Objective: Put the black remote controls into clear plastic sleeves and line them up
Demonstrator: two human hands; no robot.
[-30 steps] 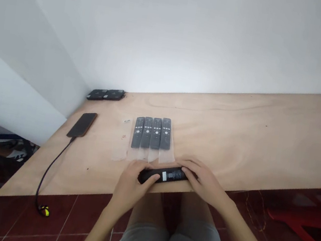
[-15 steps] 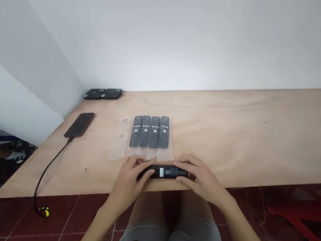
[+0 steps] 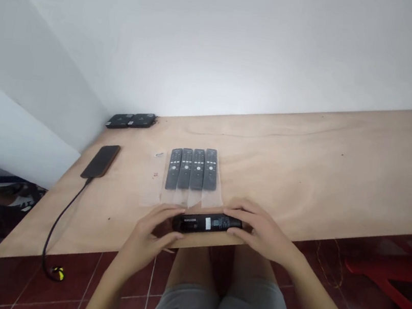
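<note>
A black remote control lies lengthwise along the front edge of the table, its back with a white label turned up. My right hand grips its right end, thumb on the near side and fingers on the far side. At the other end, my left hand is open, thumb and fingers spread around the tip; whether they touch it I cannot tell. Just beyond the hands, several remote controls in clear plastic sleeves lie side by side, buttons up. A flat clear plastic sleeve lies left of them.
On the left of the wooden table lies a phone, with a black cable hanging over the front edge. Two black boxes sit in the back left corner by the wall. A red stool stands at right.
My left hand has loosened from the remote control and moved left, its thumb and fingers spreading and uncovering more of the left end. My right hand keeps its hold.
</note>
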